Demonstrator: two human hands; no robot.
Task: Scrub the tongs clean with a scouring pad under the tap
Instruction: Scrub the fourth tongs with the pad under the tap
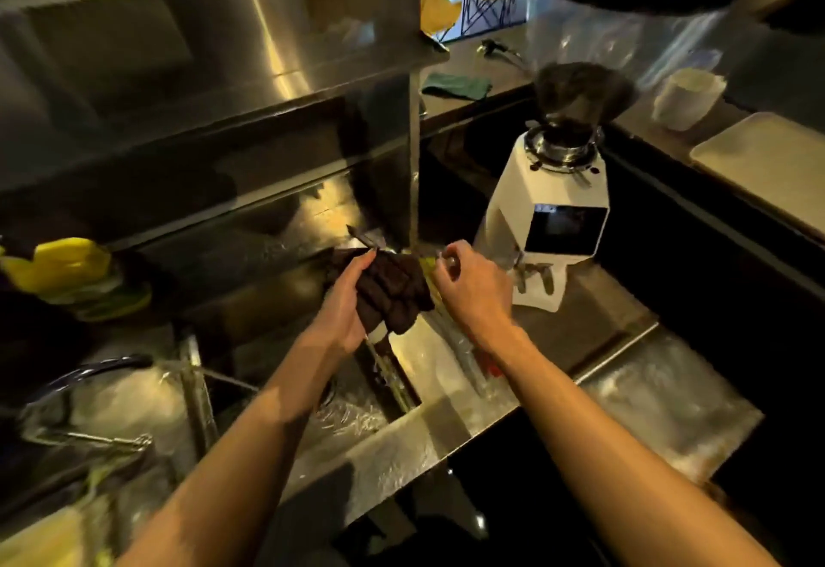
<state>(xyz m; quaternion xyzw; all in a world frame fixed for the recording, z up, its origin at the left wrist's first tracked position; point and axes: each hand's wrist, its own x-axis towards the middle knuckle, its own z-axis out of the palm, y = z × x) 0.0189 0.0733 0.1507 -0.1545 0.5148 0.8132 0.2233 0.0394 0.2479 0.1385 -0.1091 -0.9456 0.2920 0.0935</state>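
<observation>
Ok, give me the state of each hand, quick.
Left hand: closed on the dark scouring pad, wrapped around the tongs.
Right hand: fingers pinched on a small metal part at the sink's back edge; what it is cannot be told.

- A café or coffee-bar work area is suggested, seen from behind the counter.
- A white coffee grinder [551,209] with a dark bean hopper is set on the steel worktop.
- A stainless-steel sink [402,423] is built into the counter, backed by a steel splashback [214,75] and shelf.
- A dark serving counter [669,142] is raised behind the grinder, where a pale tray [768,155] and a white cup [685,97] are kept.
</observation>
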